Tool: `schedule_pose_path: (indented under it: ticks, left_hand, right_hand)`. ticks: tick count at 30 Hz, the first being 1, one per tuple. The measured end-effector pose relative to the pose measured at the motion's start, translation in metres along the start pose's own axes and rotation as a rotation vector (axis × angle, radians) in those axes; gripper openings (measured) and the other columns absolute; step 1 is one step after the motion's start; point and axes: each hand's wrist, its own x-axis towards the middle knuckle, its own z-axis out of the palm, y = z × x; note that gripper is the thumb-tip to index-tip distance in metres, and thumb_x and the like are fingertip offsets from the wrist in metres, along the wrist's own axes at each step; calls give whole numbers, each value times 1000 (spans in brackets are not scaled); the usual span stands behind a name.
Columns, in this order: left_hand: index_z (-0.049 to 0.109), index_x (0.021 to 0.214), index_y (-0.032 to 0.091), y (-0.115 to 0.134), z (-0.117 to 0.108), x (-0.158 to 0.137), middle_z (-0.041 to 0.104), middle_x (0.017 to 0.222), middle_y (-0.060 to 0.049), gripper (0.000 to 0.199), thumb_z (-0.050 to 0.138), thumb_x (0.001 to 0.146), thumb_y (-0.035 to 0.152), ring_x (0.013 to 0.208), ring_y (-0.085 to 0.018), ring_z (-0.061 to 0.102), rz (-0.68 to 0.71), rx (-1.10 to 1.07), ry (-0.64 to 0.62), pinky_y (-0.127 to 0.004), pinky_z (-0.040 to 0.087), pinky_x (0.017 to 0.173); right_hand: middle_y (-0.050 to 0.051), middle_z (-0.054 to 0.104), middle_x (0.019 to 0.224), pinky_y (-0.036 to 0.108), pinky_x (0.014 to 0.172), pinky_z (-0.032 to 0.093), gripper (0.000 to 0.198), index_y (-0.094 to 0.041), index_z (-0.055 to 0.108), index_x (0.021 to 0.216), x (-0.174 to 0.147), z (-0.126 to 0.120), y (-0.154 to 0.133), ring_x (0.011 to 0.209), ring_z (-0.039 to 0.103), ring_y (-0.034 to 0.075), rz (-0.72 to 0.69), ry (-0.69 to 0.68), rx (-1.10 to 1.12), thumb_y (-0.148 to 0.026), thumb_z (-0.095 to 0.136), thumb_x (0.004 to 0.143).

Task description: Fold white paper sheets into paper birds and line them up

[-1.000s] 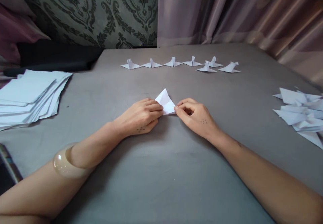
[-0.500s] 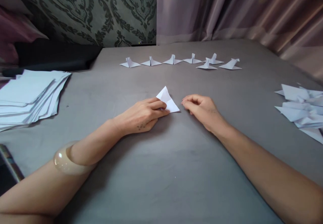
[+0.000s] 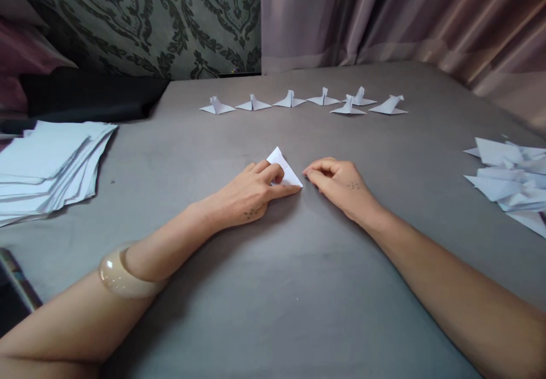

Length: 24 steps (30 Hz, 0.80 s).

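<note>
A white sheet of paper, folded into a small triangle, lies flat on the grey table with one point facing away from me. My left hand holds it down, fingers curled over its left part and thumb stretched along the near edge to the right corner. That hand covers the paper's left side. Just right of the corner, apart from the paper, my right hand rests with its fingers curled and the tips pressed together. Nothing shows between those fingertips.
Several folded paper figures stand in a row towards the back of the grey table. A stack of white paper sheets lies at left, before a black cloth. More folded paper pieces are piled at right.
My left thumb has slid right along the paper's near edge to its corner, and the left fingers have curled more. The right hand stays nearly in place.
</note>
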Motion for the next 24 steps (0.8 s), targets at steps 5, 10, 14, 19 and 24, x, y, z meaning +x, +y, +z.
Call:
schedule_pose_path:
  ticks: [5, 10, 14, 19, 24]
  left_hand:
    - [66, 116, 21, -1, 8, -3, 63, 96, -9, 43, 40, 86, 5, 85, -20, 56, 7, -2, 137, -33, 47, 77]
    - [64, 101, 17, -4, 9, -8, 65, 97, -8, 29, 43, 84, 7, 84, -18, 59, -117, -70, 348, -33, 49, 78]
    - [49, 128, 17, -1, 6, -7, 54, 119, -15, 46, 53, 83, 16, 108, -26, 52, -215, 33, 455, -43, 44, 92]
    - [48, 129, 26, 1, 2, -8, 48, 133, -11, 45, 58, 85, 21, 124, -29, 42, -201, 204, 589, -47, 30, 101]
    - [58, 95, 26, -1, -2, -14, 66, 102, 0, 14, 49, 92, 15, 103, -21, 51, -25, 320, 457, -43, 27, 94]
  right_hand:
    - [3, 65, 94, 30, 68, 46, 11, -19, 69, 73, -7, 7, -2, 66, 55, 11, -149, 10, -155, -27, 63, 78]
    - [0, 63, 93, 27, 65, 46, 6, -21, 67, 74, -11, 12, -1, 64, 53, 9, -221, -11, -135, -25, 70, 76]
    - [0, 62, 94, 26, 61, 46, 5, -21, 64, 75, -11, 12, 2, 61, 52, 8, -334, -10, -118, -19, 66, 80]
    - [7, 64, 102, 29, 73, 48, 12, -20, 61, 88, -16, 7, -4, 80, 60, 14, -733, 171, -380, -14, 51, 90]
    - [8, 66, 105, 34, 76, 43, 22, -20, 61, 90, -21, 4, -7, 84, 58, 19, -880, 168, -705, -10, 42, 93]
